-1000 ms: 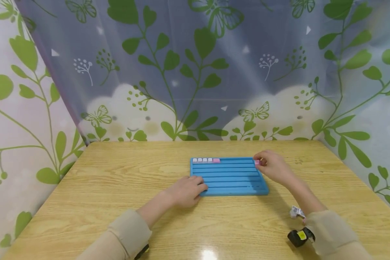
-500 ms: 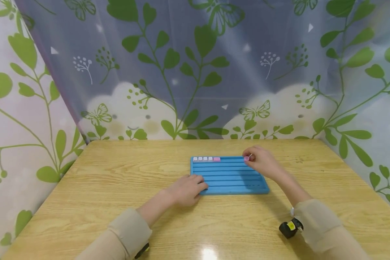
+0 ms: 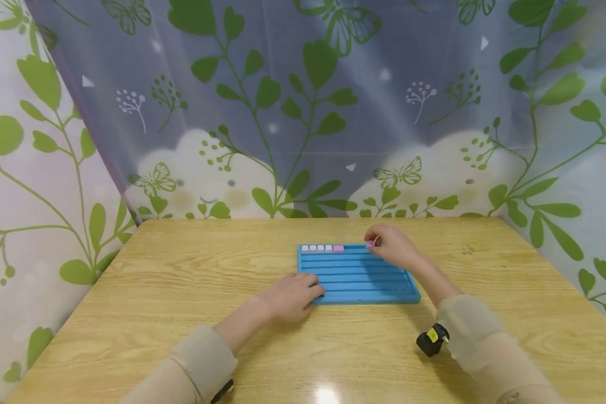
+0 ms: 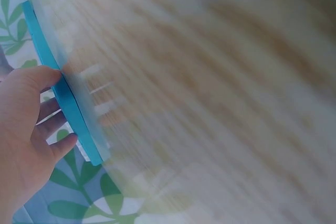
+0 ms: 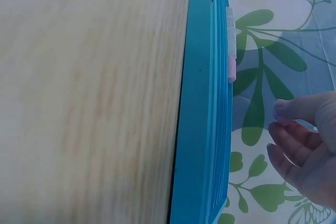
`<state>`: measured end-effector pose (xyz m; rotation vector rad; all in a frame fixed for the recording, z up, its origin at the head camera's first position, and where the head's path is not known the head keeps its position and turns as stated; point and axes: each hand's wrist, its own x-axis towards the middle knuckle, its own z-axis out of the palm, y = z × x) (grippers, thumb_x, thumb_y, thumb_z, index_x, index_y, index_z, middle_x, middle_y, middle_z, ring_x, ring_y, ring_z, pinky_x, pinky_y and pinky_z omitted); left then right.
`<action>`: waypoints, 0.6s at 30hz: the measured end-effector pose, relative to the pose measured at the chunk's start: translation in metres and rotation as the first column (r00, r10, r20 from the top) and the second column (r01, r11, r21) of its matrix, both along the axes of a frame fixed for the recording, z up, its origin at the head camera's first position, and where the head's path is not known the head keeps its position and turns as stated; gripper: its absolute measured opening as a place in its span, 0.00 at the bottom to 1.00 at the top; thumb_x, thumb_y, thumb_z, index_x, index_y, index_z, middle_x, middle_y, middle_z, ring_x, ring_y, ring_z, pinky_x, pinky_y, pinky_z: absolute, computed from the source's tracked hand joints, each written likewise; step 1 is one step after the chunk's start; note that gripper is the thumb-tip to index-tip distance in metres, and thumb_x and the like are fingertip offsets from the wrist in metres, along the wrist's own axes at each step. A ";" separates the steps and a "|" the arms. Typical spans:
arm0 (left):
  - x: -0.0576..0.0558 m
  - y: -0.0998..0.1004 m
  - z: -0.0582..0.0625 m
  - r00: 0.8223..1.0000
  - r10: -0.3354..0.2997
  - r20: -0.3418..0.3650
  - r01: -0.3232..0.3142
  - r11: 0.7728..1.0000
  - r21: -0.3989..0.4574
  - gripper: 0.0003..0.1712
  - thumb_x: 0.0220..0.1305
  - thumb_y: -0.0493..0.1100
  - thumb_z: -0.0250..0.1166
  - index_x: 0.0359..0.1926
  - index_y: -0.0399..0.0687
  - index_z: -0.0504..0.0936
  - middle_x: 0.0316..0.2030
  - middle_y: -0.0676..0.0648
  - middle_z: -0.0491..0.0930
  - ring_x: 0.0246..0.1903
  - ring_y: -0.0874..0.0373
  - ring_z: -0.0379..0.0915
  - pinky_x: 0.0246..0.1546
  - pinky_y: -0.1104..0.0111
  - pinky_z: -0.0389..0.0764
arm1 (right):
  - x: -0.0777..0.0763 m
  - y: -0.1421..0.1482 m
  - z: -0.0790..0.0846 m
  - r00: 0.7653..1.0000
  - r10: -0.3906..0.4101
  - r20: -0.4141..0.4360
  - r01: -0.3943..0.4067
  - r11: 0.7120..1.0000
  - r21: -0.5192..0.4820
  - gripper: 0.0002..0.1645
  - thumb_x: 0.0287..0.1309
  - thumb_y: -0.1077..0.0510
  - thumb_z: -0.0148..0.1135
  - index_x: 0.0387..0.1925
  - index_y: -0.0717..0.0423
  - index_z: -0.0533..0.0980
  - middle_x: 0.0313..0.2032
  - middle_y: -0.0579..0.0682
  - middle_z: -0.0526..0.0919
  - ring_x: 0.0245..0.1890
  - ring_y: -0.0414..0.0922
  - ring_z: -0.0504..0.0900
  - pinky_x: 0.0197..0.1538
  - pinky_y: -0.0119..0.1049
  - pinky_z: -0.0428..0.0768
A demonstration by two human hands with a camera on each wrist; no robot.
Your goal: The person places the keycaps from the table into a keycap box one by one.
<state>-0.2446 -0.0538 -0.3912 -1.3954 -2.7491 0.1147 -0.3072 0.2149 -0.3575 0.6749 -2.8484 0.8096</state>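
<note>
A blue ridged tray (image 3: 353, 275) lies on the wooden table. In its back row, at the left, sit several white keycaps (image 3: 316, 248) with one wider pink keycap (image 3: 338, 248) beside them. My left hand (image 3: 290, 296) holds the tray's front left corner, thumb at the front edge and fingers over the side, as the left wrist view (image 4: 31, 124) also shows. Above the back row, right of the placed caps, my right hand (image 3: 394, 245) pinches another pink keycap (image 3: 370, 244) between thumb and fingertips. In the right wrist view, fingers partly hide that keycap (image 5: 278, 115).
The wooden table (image 3: 182, 252) reaches back to a leaf-patterned cloth (image 3: 262, 112), which also hangs at both sides. A black wrist camera (image 3: 431, 341) sits under the right sleeve. The tray's lower rows hold no keycaps.
My right hand has moved left along the tray's back edge with the pink keycap, from the back right corner. The left hand has stayed on the front left corner.
</note>
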 end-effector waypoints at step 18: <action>0.001 0.000 -0.001 1.000 -0.003 -0.012 0.003 1.000 0.013 0.17 0.65 0.44 0.56 0.54 0.51 0.74 0.42 0.51 0.70 0.43 0.57 0.67 0.46 0.65 0.72 | -0.026 -0.016 -0.012 0.998 0.061 0.025 -0.062 0.997 0.053 0.10 0.53 0.67 0.62 0.38 0.68 0.77 0.33 0.56 0.79 0.35 0.49 0.77 0.40 0.42 0.77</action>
